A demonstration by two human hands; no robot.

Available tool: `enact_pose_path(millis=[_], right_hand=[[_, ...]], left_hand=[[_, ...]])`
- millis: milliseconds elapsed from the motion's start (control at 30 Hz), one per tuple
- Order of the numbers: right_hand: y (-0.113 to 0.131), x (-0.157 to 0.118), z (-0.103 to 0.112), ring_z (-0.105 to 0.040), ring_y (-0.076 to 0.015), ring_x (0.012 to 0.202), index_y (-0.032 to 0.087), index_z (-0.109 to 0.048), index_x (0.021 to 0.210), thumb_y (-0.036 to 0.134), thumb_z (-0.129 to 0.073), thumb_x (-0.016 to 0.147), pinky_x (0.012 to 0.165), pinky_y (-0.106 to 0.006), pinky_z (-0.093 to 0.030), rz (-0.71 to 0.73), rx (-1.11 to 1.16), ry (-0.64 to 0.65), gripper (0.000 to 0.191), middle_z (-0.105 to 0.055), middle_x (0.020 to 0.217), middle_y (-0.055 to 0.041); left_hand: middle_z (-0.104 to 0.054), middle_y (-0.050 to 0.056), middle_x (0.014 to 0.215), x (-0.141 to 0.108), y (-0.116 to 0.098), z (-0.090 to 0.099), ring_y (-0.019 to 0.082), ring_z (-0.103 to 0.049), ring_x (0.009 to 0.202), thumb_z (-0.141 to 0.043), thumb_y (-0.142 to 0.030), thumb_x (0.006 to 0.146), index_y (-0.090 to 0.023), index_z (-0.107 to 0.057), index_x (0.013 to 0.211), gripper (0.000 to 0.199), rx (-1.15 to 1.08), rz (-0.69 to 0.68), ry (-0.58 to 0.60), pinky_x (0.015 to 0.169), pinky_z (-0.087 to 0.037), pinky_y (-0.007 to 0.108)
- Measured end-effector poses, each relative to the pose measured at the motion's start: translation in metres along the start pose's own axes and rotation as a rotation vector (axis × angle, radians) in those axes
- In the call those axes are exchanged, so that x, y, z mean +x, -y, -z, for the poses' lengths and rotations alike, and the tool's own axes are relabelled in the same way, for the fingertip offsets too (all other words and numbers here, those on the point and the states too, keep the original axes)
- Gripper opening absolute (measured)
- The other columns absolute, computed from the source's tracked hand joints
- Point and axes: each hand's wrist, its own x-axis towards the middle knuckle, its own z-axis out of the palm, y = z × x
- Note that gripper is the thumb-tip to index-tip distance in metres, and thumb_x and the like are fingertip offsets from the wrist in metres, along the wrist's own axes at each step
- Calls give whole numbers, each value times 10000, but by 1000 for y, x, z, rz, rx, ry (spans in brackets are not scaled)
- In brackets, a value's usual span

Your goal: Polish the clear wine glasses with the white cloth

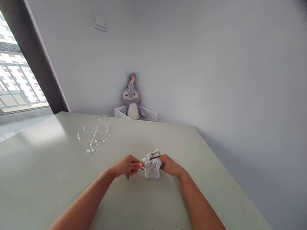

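Note:
Over the middle of the table, my right hand [168, 164] is closed on a crumpled white cloth [152, 169]. My left hand [129, 166] is closed, thumb and fingers pinched together, just left of the cloth. Below its fingers shows a small curved, see-through edge [128, 175], which looks like the foot of a stemmed glass. The cloth and my fingers hide most of that glass. Farther back on the left stand several clear stemmed glasses, upright and close together; the nearest glass [92, 150] is apart from both hands.
A pale green glossy table [117, 202] spreads under my arms. Beyond its far edge, a purple plush toy [132, 99] sits in a white perforated basket [151, 115] against the grey wall [205, 67]. At the left is a dark-framed window [9, 67].

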Motion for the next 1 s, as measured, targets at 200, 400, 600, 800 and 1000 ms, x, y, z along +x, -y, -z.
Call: enact_pose_path(millis=[200,400,600,800,1000], right_hand=[[-10,-4,17,-564,-223,902,168,-636,993,270,-514,772,789,-360,-445,65,-71,-534,273,-636,978,-75],[-12,5,-8,-427,-279,1131,208,-442,1248,307,-476,790,948,-467,-310,231,-663,-610,469,-525,1211,-84],[-5,19,-49,-335,-283,1194,248,-566,1109,290,-475,827,1009,-501,-159,309,-1053,-478,299,-613,1059,-57],[-17,18,-21,-554,-180,673,170,-622,642,398,-424,817,634,-289,-410,-80,-349,-746,349,-630,692,-50],[-27,26,-20,-545,-172,518,156,-598,671,498,-568,675,493,-282,-419,-215,898,-883,343,-583,547,-16]], left_hand=[[-397,-30,468,4,2,9,89,-396,467,-526,-499,698,-135,-543,561,389,-256,9,-220,442,-298,203],[-440,-28,524,14,11,8,84,-399,459,-443,-416,741,-157,-471,557,319,21,12,-592,468,-313,208],[-556,20,585,20,13,-32,124,-479,543,-430,-194,732,-165,-505,558,192,582,-79,-578,532,-300,227],[-581,33,620,14,11,-41,166,-545,627,-378,-243,828,-195,-585,822,213,927,-313,-488,569,-335,239],[-570,-7,616,25,15,-54,131,-512,564,-403,-234,799,-206,-563,875,179,643,-204,-593,548,-336,222]])
